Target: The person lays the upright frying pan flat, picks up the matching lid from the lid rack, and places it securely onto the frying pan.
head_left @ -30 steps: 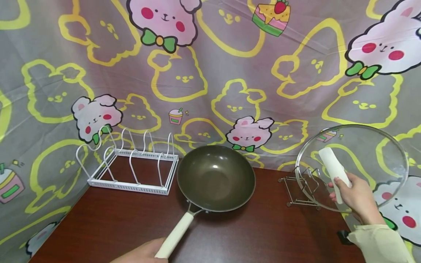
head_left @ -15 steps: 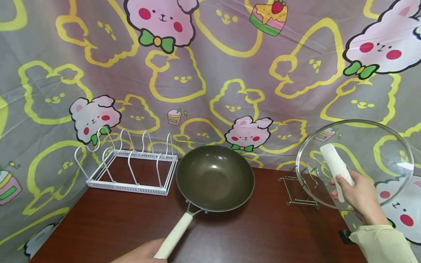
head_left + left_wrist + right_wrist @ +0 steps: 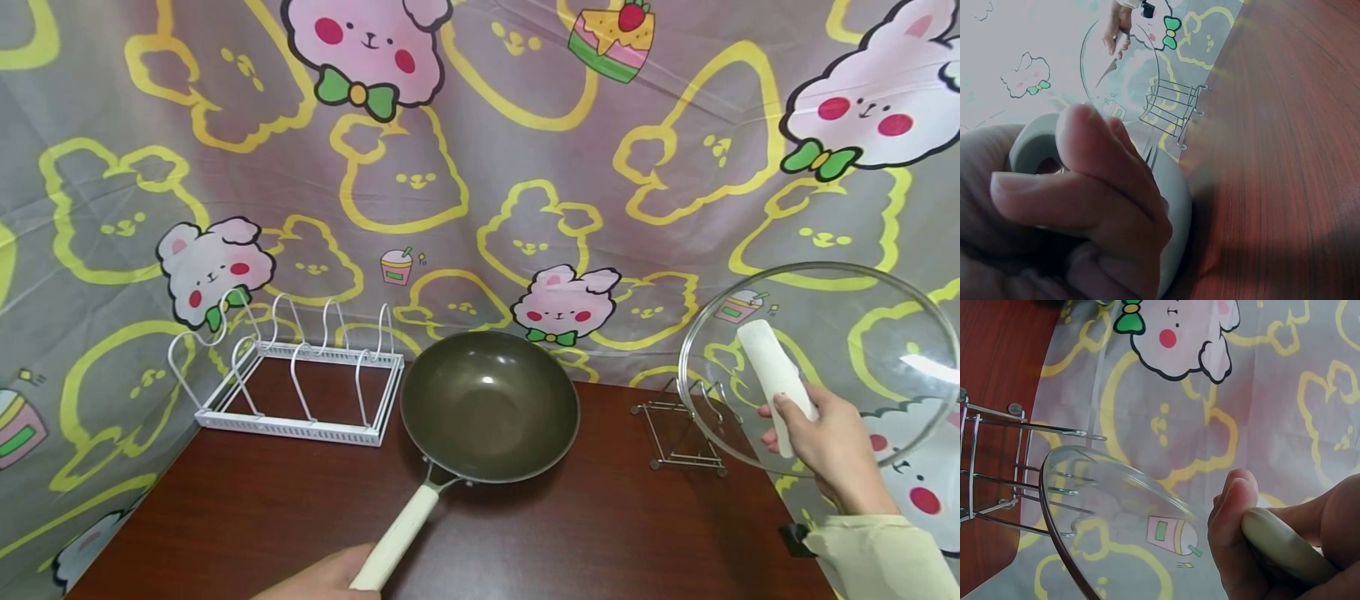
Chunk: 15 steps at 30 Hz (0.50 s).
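Note:
A dark wok (image 3: 491, 408) with a cream handle (image 3: 397, 537) stands in the middle of the table. My left hand (image 3: 322, 575) grips the end of that handle; in the left wrist view the fingers (image 3: 1104, 200) curl round it. On the right, my right hand (image 3: 836, 442) grips the long cream handle (image 3: 772, 375) of a round glass lid (image 3: 892, 325), its fingers wrapped round it in the right wrist view. The lid is held up and tilted, and its left edge overlaps a small wire rack (image 3: 686, 462) in the head view.
A white rack (image 3: 292, 429) with several upright loops stands at the back left, beside the wok. The brown table (image 3: 600, 533) ends at a patterned cloth (image 3: 480, 192) hanging behind and at both sides.
My right hand has moved the glass lid up and to the right, away from the wire rack. The left hand and the wok have stayed in place.

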Each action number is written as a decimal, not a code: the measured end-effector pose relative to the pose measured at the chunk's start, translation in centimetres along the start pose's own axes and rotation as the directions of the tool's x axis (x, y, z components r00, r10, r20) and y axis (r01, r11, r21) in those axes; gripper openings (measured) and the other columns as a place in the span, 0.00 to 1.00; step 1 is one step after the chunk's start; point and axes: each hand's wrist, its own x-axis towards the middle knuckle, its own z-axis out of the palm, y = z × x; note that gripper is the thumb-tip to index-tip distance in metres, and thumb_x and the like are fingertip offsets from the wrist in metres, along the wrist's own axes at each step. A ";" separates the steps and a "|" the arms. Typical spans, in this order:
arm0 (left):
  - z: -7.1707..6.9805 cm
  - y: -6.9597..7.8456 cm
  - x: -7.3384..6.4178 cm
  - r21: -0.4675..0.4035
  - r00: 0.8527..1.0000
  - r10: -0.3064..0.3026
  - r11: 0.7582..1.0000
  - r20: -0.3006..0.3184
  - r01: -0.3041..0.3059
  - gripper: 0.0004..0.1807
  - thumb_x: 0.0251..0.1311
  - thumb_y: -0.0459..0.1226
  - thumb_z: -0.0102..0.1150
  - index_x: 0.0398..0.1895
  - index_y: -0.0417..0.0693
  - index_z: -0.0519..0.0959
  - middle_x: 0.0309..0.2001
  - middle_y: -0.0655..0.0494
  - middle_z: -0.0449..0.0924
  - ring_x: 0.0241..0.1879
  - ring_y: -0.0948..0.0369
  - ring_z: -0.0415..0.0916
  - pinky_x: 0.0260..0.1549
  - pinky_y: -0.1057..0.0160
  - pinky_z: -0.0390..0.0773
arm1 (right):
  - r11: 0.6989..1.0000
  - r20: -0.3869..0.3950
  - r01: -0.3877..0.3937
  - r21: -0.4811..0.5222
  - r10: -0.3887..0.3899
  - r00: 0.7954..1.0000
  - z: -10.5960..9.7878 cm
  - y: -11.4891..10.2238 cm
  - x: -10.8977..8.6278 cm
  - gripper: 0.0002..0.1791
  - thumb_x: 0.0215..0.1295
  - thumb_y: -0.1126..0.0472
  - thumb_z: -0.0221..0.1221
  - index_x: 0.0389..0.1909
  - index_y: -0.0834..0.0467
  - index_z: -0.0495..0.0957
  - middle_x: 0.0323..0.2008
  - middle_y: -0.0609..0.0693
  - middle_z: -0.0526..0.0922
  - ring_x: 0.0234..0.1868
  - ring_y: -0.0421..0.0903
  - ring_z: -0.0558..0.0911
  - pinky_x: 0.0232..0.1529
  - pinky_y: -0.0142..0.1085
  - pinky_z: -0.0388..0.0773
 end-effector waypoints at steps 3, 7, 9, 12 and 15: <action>0.0 0.1 0.0 -0.002 1.000 -0.005 1.000 -0.002 0.005 0.15 0.58 0.33 0.61 0.48 0.36 0.76 0.31 0.62 0.76 0.33 0.70 0.75 0.33 0.69 0.73 | 0.999 -0.009 0.015 0.040 -0.014 1.000 -0.1 -0.3 -0.2 0.31 0.83 0.55 0.43 0.68 0.80 0.59 0.27 0.32 0.83 0.19 0.41 0.86 0.23 0.36 0.84; 0.0 0.0 -0.1 -0.003 1.000 0.005 1.000 0.002 -0.005 0.14 0.58 0.33 0.61 0.46 0.37 0.76 0.30 0.64 0.75 0.32 0.71 0.75 0.32 0.69 0.73 | 0.996 -0.020 0.027 0.080 -0.025 0.999 -0.3 -0.7 -0.4 0.30 0.82 0.56 0.44 0.68 0.80 0.60 0.25 0.21 0.77 0.19 0.41 0.85 0.23 0.35 0.84; 0.0 0.0 -0.1 -0.008 1.000 0.020 1.000 0.006 -0.019 0.14 0.58 0.33 0.60 0.46 0.37 0.76 0.30 0.64 0.75 0.32 0.71 0.75 0.32 0.69 0.74 | 0.996 -0.021 0.026 0.085 -0.024 0.999 -0.3 -0.9 -0.4 0.31 0.82 0.56 0.44 0.68 0.80 0.60 0.25 0.21 0.77 0.19 0.40 0.85 0.23 0.35 0.84; 0.0 0.1 -0.1 -0.016 1.000 0.015 1.000 0.003 -0.015 0.14 0.58 0.33 0.60 0.46 0.36 0.76 0.31 0.64 0.75 0.32 0.71 0.75 0.33 0.69 0.74 | 0.997 -0.023 0.022 0.080 -0.020 1.000 -0.5 -1.2 -0.4 0.31 0.82 0.56 0.44 0.68 0.81 0.59 0.27 0.27 0.81 0.19 0.40 0.85 0.23 0.35 0.84; 0.0 0.2 -0.2 -0.035 1.000 0.008 0.999 0.006 -0.007 0.15 0.58 0.33 0.60 0.47 0.35 0.76 0.32 0.62 0.76 0.33 0.70 0.76 0.34 0.69 0.75 | 0.998 -0.025 0.012 0.068 -0.011 1.000 -0.6 -1.5 -0.4 0.32 0.83 0.55 0.44 0.69 0.81 0.58 0.29 0.35 0.84 0.19 0.40 0.85 0.24 0.35 0.85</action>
